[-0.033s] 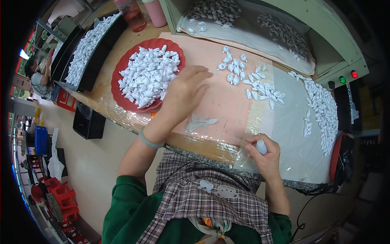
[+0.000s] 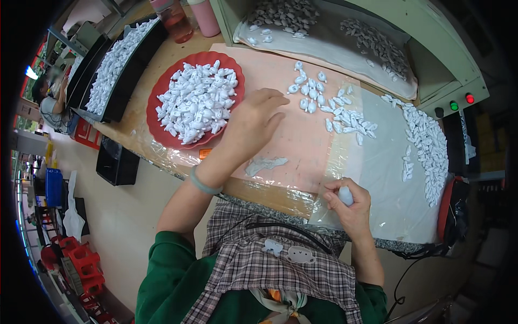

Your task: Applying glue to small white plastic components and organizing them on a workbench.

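My left hand (image 2: 258, 121) hovers above the pink mat (image 2: 288, 148), just right of a scalloped red dish (image 2: 153, 116) heaped with small white molded pieces (image 2: 197, 100). Its fingers point right, the thumb stands apart, and I see nothing held. Near the front edge, my right hand (image 2: 353, 213) is closed around a small pale bluish object with a rounded end (image 2: 345, 195); the rest is hidden in the palm. Beyond the hands lie loose white pieces (image 2: 310, 89) and slimmer white pieces (image 2: 345, 119). A crumpled pale scrap (image 2: 264, 166) rests close to my left wrist.
A long row of white pieces (image 2: 431, 151) runs along the right side. At the back, a green machine (image 2: 453, 65) with lit buttons has more pieces inside. Black trays (image 2: 127, 67) of white pieces stand left, beside a jar of reddish liquid (image 2: 178, 27). Another person sits far left.
My left hand has shifted slightly right, away from the red dish, and its thumb has spread a little. My right hand keeps its grip, almost unmoved.
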The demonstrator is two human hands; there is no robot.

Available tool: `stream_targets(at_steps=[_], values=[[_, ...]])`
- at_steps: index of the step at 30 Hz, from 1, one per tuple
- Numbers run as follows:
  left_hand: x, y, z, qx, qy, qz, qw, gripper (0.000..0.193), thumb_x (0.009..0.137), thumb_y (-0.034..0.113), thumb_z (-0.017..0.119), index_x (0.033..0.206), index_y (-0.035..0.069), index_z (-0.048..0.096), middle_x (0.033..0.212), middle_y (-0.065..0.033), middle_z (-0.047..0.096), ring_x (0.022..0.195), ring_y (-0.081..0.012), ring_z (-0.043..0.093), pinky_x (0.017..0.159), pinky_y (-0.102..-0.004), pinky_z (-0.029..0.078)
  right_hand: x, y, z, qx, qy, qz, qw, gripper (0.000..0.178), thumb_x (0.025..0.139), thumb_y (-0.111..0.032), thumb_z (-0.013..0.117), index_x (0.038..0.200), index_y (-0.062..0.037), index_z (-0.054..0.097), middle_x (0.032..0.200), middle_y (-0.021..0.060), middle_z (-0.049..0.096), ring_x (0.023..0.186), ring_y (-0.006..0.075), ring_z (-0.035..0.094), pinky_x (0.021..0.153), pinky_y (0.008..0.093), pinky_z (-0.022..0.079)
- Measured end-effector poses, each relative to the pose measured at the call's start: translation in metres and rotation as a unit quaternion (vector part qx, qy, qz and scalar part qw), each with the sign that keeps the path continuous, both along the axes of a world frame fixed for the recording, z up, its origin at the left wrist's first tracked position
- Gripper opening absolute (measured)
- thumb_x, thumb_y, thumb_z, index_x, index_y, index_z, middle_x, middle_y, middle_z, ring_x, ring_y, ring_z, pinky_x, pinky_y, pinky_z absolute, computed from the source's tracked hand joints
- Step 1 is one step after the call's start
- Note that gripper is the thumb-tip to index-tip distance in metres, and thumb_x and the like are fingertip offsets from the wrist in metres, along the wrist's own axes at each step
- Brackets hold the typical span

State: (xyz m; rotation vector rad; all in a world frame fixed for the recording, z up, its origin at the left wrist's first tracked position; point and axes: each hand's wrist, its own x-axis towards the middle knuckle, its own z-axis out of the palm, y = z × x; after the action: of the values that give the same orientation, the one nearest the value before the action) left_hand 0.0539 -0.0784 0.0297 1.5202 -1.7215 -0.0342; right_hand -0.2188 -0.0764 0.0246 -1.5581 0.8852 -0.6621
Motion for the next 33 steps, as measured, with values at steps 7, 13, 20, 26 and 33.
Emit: stream_targets(at_steps=[7, 13, 20, 26, 33], values=[[-0.015, -0.061, -0.036, 0.037, -0.014, 0.010, 0.999, 0.015, 0.078, 0.004, 0.061, 0.092, 0.002, 0.065, 0.094, -0.0134, 0.064, 0.085, -0.0327, 0.061, 0.075, -0.0398, 0.049, -0.006, 0.000, -0.005, -0.015, 0.003, 0.006, 1.000, 0.013, 0.080, -0.001, 0.069, 0.091, 0.0015, 0.063, 0.076, 0.0057, 0.065, 0.066, 0.0075, 0.058, 0.061, 0.0218, 0.047], [-0.016, -0.067, -0.039, 0.033, -0.048, -0.017, 0.998, 0.012, 0.076, 0.005, 0.060, 0.085, 0.005, 0.067, 0.086, -0.0114, 0.062, 0.086, -0.0296, 0.060, 0.075, -0.0400, 0.050, -0.009, -0.001, -0.005, 0.000, 0.009, 0.000, 1.000, 0.012, 0.081, -0.002, 0.069, 0.090, 0.0023, 0.062, 0.073, 0.0033, 0.061, 0.062, 0.0068, 0.054, 0.057, 0.0208, 0.044], [-0.008, -0.062, -0.024, 0.094, -0.072, -0.065, 0.991, 0.014, 0.072, 0.004, 0.063, 0.086, 0.005, 0.064, 0.088, -0.0101, 0.063, 0.087, -0.0292, 0.060, 0.074, -0.0396, 0.049, -0.008, 0.000, -0.007, 0.009, 0.005, -0.016, 1.000, 0.011, 0.080, -0.002, 0.069, 0.088, 0.0017, 0.063, 0.072, 0.0026, 0.061, 0.061, 0.0059, 0.052, 0.056, 0.0209, 0.043], [-0.014, -0.046, -0.017, 0.119, 0.079, -0.095, 0.985, 0.027, 0.073, 0.002, 0.066, 0.100, 0.004, 0.065, 0.091, -0.0084, 0.062, 0.081, -0.0219, 0.061, 0.071, -0.0317, 0.049, -0.011, -0.003, -0.009, 0.059, -0.047, 0.006, 0.997, 0.028, 0.082, -0.003, 0.066, 0.107, -0.0008, 0.054, 0.082, 0.0050, 0.059, 0.066, 0.0085, 0.053, 0.057, 0.0205, 0.044], [-0.037, 0.020, -0.009, 0.317, 0.586, -0.173, 0.726, 0.032, 0.084, 0.002, 0.063, 0.116, -0.002, 0.061, 0.099, -0.0060, 0.062, 0.086, -0.0131, 0.061, 0.079, -0.0236, 0.049, -0.013, -0.010, -0.008, 0.127, -0.177, -0.010, 0.976, 0.025, 0.081, -0.003, 0.056, 0.103, -0.0044, 0.045, 0.102, 0.0101, 0.052, 0.070, 0.0129, 0.051, 0.055, 0.0221, 0.042]])
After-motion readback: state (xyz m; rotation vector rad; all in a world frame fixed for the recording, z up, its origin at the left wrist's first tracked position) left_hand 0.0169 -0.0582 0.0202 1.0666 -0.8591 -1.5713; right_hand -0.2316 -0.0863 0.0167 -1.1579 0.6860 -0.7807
